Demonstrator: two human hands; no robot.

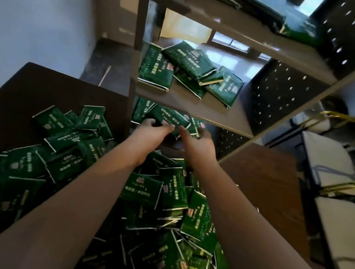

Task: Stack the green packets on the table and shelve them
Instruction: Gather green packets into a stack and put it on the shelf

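A big loose heap of green packets [68, 163] covers the dark table [26, 90]. Both my arms reach forward over the heap into the lower shelf of a metal rack. My left hand [151, 130] and my right hand [198, 142] each grip an end of a small stack of green packets [170, 116] at the front of that shelf. Beside this stack, further packets lie deeper on the same shelf. On the shelf above, several green packets [189, 70] lie scattered and overlapping. The fingertips of both hands are hidden behind the stack.
The rack's grey shelf board [199, 112] hangs just above my hands, its dark upright post [135, 57] at their left. A perforated black panel [284, 93] backs the rack. White chairs with gold frames [339, 185] stand at the right. A pale wall is at the left.
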